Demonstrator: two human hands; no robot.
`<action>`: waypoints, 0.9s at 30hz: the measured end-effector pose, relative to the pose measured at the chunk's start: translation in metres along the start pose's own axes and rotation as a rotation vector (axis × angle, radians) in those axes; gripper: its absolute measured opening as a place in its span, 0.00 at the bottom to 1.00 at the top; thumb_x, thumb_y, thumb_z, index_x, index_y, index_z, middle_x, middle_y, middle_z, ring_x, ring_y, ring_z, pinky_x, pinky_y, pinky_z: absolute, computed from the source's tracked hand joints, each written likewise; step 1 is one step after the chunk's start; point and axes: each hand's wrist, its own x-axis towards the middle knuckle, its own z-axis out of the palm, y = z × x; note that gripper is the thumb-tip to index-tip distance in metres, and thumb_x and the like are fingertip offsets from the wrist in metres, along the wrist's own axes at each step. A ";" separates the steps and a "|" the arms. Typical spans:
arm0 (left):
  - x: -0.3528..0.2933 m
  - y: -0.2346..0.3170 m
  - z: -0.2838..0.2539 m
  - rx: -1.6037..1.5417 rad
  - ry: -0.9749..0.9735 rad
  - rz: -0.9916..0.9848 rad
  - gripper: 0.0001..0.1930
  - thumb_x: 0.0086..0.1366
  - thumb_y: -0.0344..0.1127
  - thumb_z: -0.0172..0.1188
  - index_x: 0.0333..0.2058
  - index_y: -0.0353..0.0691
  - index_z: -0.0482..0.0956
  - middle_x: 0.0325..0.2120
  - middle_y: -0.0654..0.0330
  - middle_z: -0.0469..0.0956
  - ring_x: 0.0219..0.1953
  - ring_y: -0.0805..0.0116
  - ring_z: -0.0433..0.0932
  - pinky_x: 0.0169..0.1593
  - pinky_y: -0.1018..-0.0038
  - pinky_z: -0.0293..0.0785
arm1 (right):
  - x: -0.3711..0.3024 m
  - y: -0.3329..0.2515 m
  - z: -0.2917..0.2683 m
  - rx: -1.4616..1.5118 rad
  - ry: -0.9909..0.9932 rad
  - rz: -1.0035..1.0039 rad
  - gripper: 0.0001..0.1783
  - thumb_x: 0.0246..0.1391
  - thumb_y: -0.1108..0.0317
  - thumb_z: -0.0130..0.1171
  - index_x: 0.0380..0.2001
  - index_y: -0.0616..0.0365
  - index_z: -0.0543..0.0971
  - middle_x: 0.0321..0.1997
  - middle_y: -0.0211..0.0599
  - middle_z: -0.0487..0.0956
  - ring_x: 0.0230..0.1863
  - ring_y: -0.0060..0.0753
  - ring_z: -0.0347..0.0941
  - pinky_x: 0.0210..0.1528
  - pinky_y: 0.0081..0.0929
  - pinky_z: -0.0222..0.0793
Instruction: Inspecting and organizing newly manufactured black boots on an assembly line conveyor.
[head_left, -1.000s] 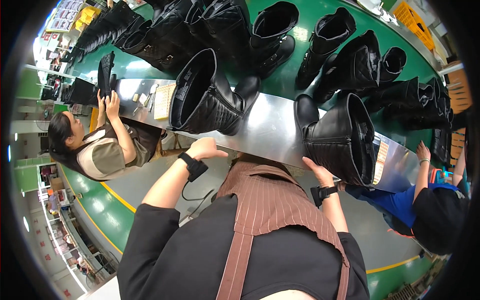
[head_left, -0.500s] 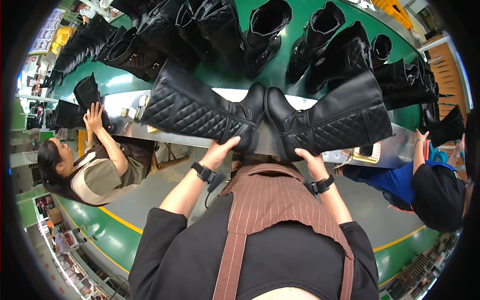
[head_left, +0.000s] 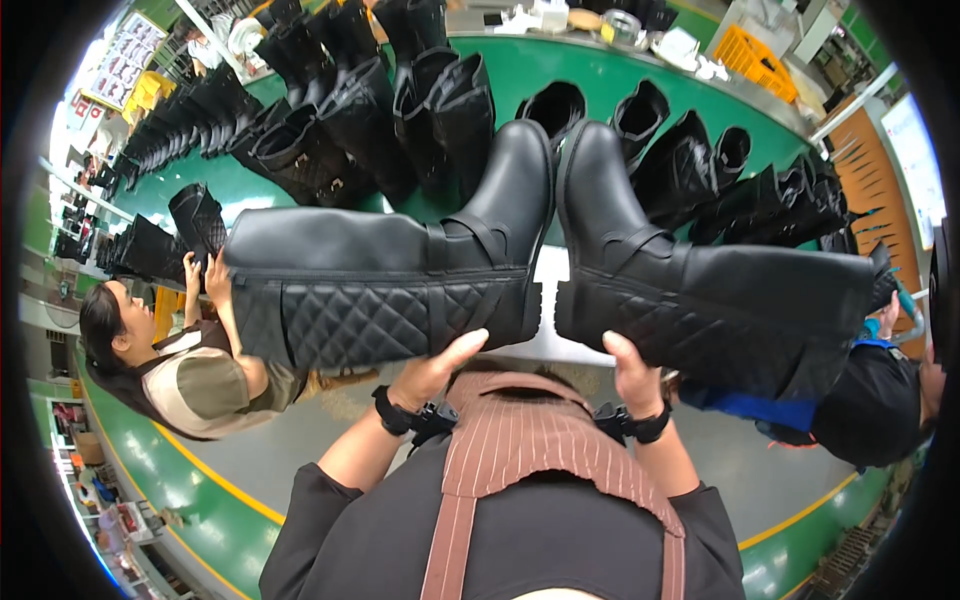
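Two tall black boots with quilted panels and ankle straps lie sideways in the air, their soles facing each other. My left hand is closed round the heel end of the left boot, its thumb on the near side and its fingers hidden underneath. The right boot is gripped the same way by my right hand, thumb on top near the heel. Both shafts point outward, left and right. A narrow gap separates the soles, widest at the heels.
Many black boots stand on the green table beyond. A metal edge runs in front of me. A co-worker handles a boot at left; another person works at right. A yellow crate sits at the far right.
Both boots have come up closer to me and look larger. They have turned so the shafts lie more level and the toes point away. My hands still grip the heel ends.
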 end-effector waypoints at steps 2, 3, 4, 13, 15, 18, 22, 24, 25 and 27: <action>0.008 0.004 0.010 0.038 -0.077 -0.046 0.20 0.72 0.37 0.58 0.57 0.33 0.75 0.54 0.60 0.77 0.54 0.72 0.75 0.62 0.74 0.69 | 0.005 -0.008 0.017 -0.156 -0.047 -0.017 0.19 0.54 0.74 0.62 0.50 0.65 0.79 0.51 0.34 0.79 0.52 0.30 0.73 0.59 0.30 0.66; 0.016 0.001 0.017 0.014 -0.091 -0.103 0.20 0.73 0.42 0.55 0.56 0.33 0.75 0.52 0.61 0.78 0.52 0.72 0.75 0.59 0.74 0.69 | 0.006 -0.012 0.026 -0.128 -0.054 0.054 0.18 0.57 0.69 0.63 0.49 0.65 0.80 0.50 0.34 0.80 0.51 0.29 0.73 0.58 0.28 0.67; 0.025 -0.003 0.024 -0.023 -0.110 -0.119 0.22 0.74 0.46 0.52 0.55 0.33 0.76 0.49 0.63 0.79 0.50 0.72 0.76 0.57 0.73 0.70 | 0.009 -0.014 0.036 -0.171 -0.043 0.146 0.18 0.58 0.66 0.63 0.49 0.64 0.80 0.50 0.33 0.80 0.51 0.28 0.73 0.58 0.28 0.67; 0.037 -0.033 0.026 -0.607 -0.095 -0.276 0.23 0.68 0.44 0.57 0.57 0.38 0.73 0.53 0.57 0.75 0.52 0.62 0.73 0.58 0.68 0.69 | 0.047 -0.030 0.046 -0.317 -0.288 -0.248 0.58 0.38 0.62 0.74 0.74 0.45 0.55 0.67 0.47 0.60 0.67 0.46 0.60 0.59 0.41 0.70; 0.038 -0.032 0.024 -0.626 -0.093 -0.251 0.24 0.67 0.43 0.58 0.58 0.39 0.72 0.54 0.56 0.74 0.53 0.60 0.72 0.59 0.67 0.68 | 0.055 -0.023 0.042 -0.215 -0.199 -0.084 0.59 0.41 0.63 0.73 0.74 0.42 0.52 0.65 0.44 0.61 0.66 0.43 0.62 0.55 0.38 0.72; 0.042 -0.031 0.024 -0.637 -0.083 -0.222 0.26 0.64 0.42 0.60 0.59 0.40 0.71 0.55 0.54 0.72 0.54 0.58 0.70 0.60 0.65 0.67 | 0.075 -0.002 0.042 -0.002 -0.185 -0.021 0.53 0.47 0.64 0.71 0.73 0.50 0.53 0.59 0.39 0.67 0.64 0.35 0.63 0.56 0.31 0.70; 0.046 -0.028 0.018 -0.649 -0.072 -0.175 0.29 0.61 0.40 0.62 0.61 0.42 0.69 0.56 0.52 0.69 0.56 0.54 0.69 0.61 0.64 0.66 | 0.081 0.014 0.030 0.325 -0.246 0.035 0.49 0.52 0.64 0.68 0.73 0.52 0.53 0.61 0.39 0.67 0.64 0.33 0.62 0.60 0.29 0.66; 0.045 -0.027 0.017 -0.658 -0.063 -0.172 0.30 0.60 0.39 0.63 0.62 0.43 0.68 0.57 0.50 0.68 0.57 0.52 0.68 0.61 0.63 0.66 | 0.077 0.015 0.021 0.233 -0.275 0.045 0.48 0.53 0.64 0.67 0.73 0.53 0.53 0.62 0.39 0.67 0.65 0.33 0.62 0.61 0.29 0.65; 0.044 -0.026 0.017 -0.657 -0.064 -0.166 0.31 0.59 0.38 0.64 0.62 0.43 0.68 0.57 0.50 0.67 0.57 0.52 0.67 0.62 0.62 0.65 | 0.075 0.014 0.016 0.200 -0.290 0.045 0.47 0.54 0.64 0.67 0.73 0.53 0.54 0.62 0.39 0.67 0.65 0.33 0.62 0.61 0.29 0.65; 0.043 -0.026 0.017 -0.664 -0.061 -0.165 0.33 0.58 0.37 0.65 0.63 0.44 0.67 0.58 0.49 0.66 0.58 0.50 0.66 0.62 0.61 0.65 | 0.075 0.015 0.011 0.156 -0.325 0.039 0.46 0.55 0.63 0.66 0.73 0.53 0.54 0.63 0.39 0.67 0.65 0.33 0.62 0.62 0.29 0.64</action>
